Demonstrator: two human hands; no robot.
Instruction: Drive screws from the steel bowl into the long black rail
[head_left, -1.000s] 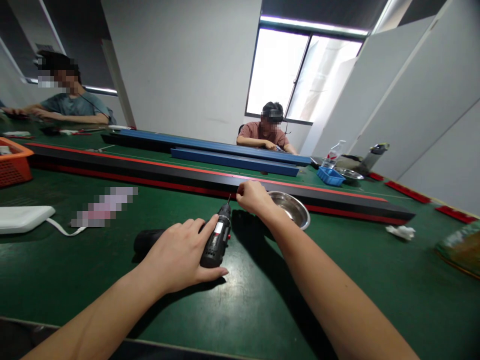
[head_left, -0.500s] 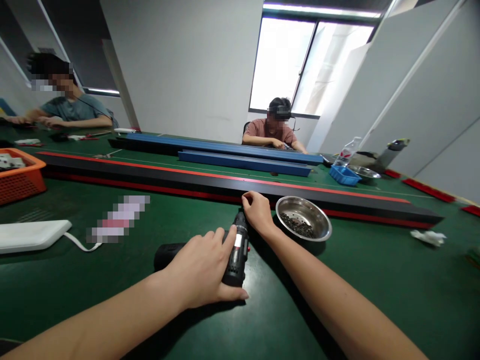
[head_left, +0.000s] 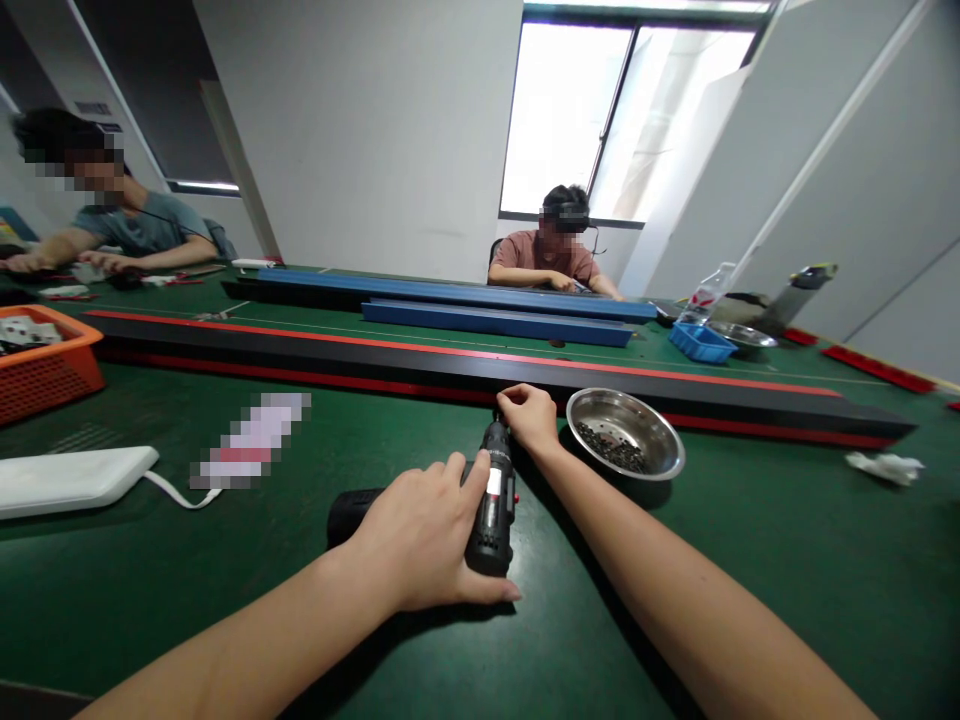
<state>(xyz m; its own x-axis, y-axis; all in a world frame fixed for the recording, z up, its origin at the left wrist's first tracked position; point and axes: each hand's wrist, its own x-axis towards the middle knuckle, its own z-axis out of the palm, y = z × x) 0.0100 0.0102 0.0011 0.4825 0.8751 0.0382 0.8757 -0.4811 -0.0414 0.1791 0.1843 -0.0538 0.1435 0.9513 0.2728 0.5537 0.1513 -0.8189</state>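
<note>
A black cordless drill (head_left: 495, 515) lies on its side, its chuck pointing away from me toward a long black and red bar (head_left: 420, 368). My left hand (head_left: 424, 535) is closed around the drill's body and handle. At the drill's tip, my right hand (head_left: 531, 415) pinches with thumb and forefinger against the bar's near side. Whatever sits between those fingertips is too small to make out. Just right of this hand stands a steel bowl (head_left: 664, 450) with many small dark screws (head_left: 611, 447) in it.
Behind the bar lie blue bars (head_left: 495, 322). An orange basket (head_left: 52, 375) and a white power bank (head_left: 75, 480) with a cable are at left. A blue tray (head_left: 701, 343) and a bottle (head_left: 709, 295) stand far right, crumpled tissue (head_left: 885, 467) nearer. Two people sit across the table.
The whole view has shifted slightly, so things appear a little further right. Both hands keep about the same pose at the drill and its tip.
</note>
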